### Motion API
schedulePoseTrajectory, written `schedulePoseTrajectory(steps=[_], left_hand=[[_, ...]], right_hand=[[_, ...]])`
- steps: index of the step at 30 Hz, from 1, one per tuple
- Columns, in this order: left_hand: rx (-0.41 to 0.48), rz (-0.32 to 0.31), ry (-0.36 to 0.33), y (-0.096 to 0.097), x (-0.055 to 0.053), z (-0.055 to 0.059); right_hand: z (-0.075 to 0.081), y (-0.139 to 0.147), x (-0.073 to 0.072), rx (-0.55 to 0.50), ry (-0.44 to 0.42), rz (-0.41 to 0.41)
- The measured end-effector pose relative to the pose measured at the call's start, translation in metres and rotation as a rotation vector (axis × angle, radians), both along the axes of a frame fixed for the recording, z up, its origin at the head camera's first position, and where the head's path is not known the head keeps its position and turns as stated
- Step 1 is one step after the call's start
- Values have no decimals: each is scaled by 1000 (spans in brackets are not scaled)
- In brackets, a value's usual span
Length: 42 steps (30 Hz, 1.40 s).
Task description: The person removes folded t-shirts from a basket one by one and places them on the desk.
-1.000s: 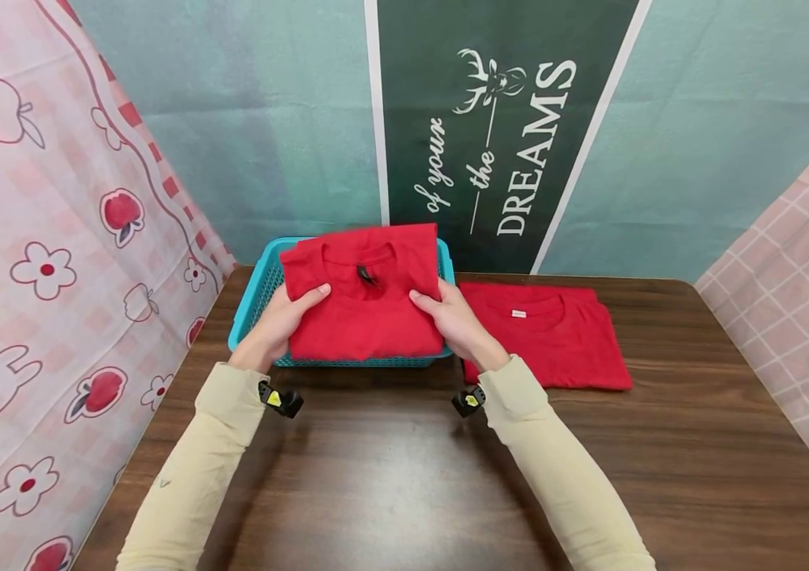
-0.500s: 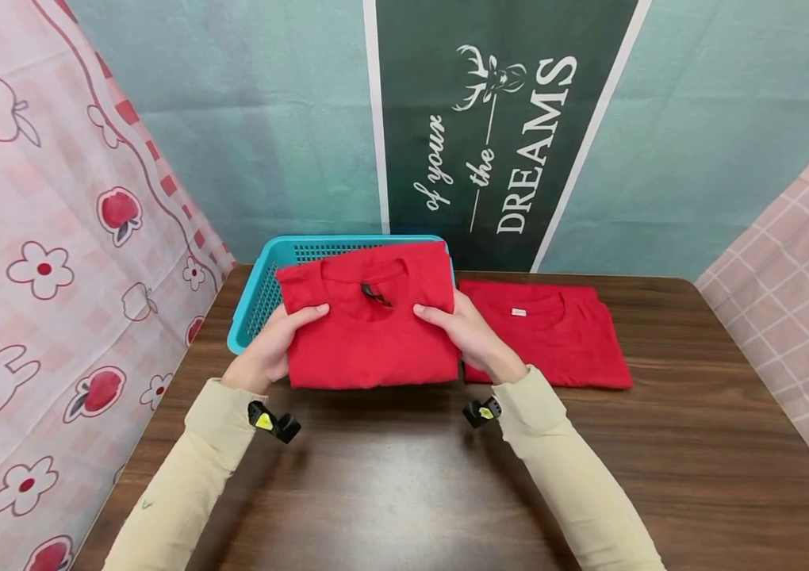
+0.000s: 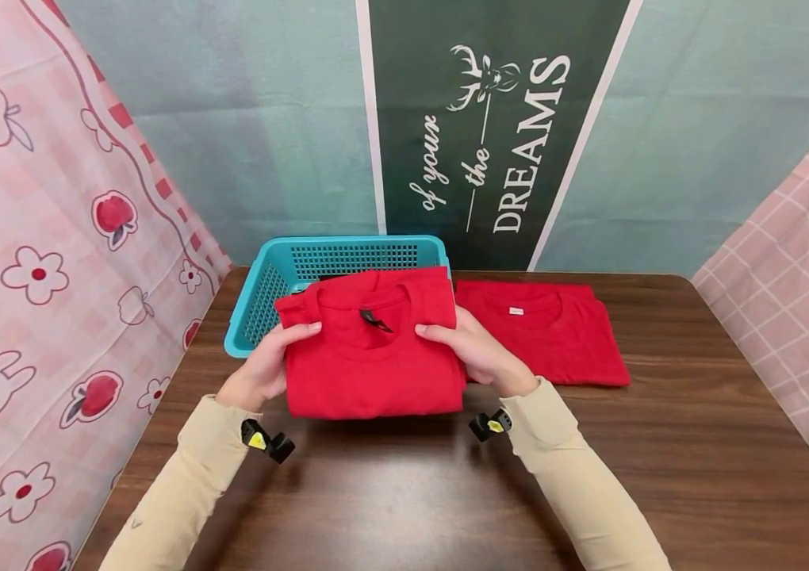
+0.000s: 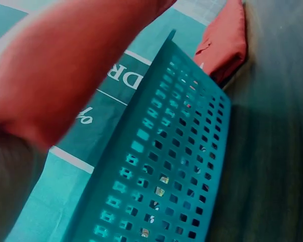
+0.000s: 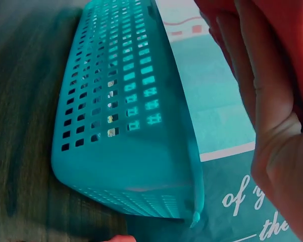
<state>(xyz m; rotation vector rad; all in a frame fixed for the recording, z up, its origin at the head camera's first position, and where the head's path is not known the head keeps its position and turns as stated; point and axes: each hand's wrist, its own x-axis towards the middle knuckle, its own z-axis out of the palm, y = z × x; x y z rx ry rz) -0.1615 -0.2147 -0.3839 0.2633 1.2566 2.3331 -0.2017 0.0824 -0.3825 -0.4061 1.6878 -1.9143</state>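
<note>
A folded red T-shirt point(image 3: 374, 373) with a black neck label is held up between both hands in the head view. My left hand point(image 3: 266, 366) grips its left side, thumb lying on top. On the opposite side my right hand point(image 3: 479, 349) holds it the same way, its fingers point(image 5: 265, 75) under the cloth in the right wrist view. Behind and partly covered by the shirt stands a turquoise plastic basket point(image 3: 354, 247) with perforated walls. The left wrist view shows the shirt point(image 4: 76, 65) raised above the basket's side point(image 4: 156, 166).
Another folded red T-shirt point(image 3: 561, 341) with a white label lies on the wooden table point(image 3: 697, 444), right of the basket. A green printed cloth point(image 3: 462, 159) hangs behind the table. Patterned pink curtains point(image 3: 55, 317) border the left side.
Both hands have drawn the held T-shirt back from over the basket toward the person, uncovering more of the basket's interior. The other T-shirt has stayed in place.
</note>
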Motion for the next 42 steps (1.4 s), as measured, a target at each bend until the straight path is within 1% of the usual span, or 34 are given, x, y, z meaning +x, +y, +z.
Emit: schedulePoseTrajectory(steps=[3,9,13,17,20,22,29,32,36,38,42], left_hand=[[-28,-9,17,-1,2,-5],[-135,-19,53,-6,5,-14],[-204,2,75,-9,8,-17],[-237,9,83,-12,12,-17],[-237,-17,79,-15,14,-18],[-236,-42,74,-16,15,-19],[-235,-159,76,-21,18,-22],[-280,-201,85,-25,20,-24],[-375,-249,101,-30,23,-27],[-407,-277,110,-32,23,-29],[-438,-330,135,-35,25,-34]], right_hand=[[-1,2,1,13,-1,6],[-2,6,7,49,-18,36],[-3,9,11,74,-26,48],[-5,11,14,95,-10,56],[-7,12,16,113,10,66],[-9,14,17,119,10,87],[-20,18,22,90,11,228],[-25,20,24,97,21,265],[-32,21,27,115,-4,291],[-35,21,29,126,-15,306],[-39,21,31,159,2,344]])
